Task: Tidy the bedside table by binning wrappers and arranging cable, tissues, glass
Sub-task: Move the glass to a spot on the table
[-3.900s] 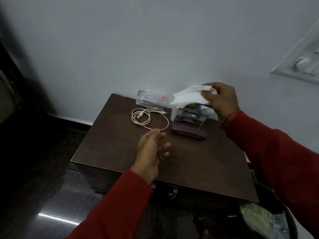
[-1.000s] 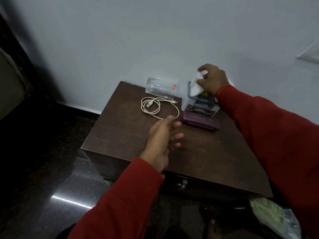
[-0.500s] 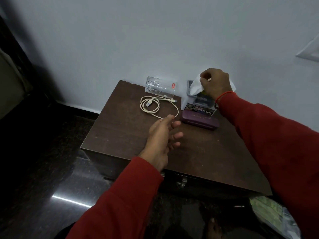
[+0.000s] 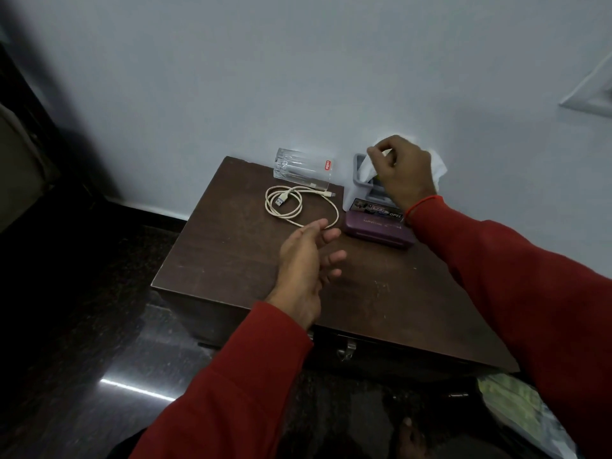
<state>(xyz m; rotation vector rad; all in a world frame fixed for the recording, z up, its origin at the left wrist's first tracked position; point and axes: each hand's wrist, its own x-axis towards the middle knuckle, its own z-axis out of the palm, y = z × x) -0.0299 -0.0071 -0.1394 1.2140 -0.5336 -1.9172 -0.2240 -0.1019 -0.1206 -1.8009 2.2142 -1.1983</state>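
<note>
My right hand is closed on a white tissue at the mouth of a grey tissue holder at the back of the dark wooden bedside table. A clear glass lies on its side against the wall. In front of it rests a coiled white USB cable. My left hand hovers open over the table's middle, fingertips just short of the cable's loop.
A purple flat box lies in front of the tissue holder, touching it. A bin with a plastic liner stands on the dark floor at the table's right front corner. A switch plate is on the wall, upper right.
My right hand has brought the tissue down from above the holder and now presses it at the holder's mouth. My left hand stays nearly still over the table.
</note>
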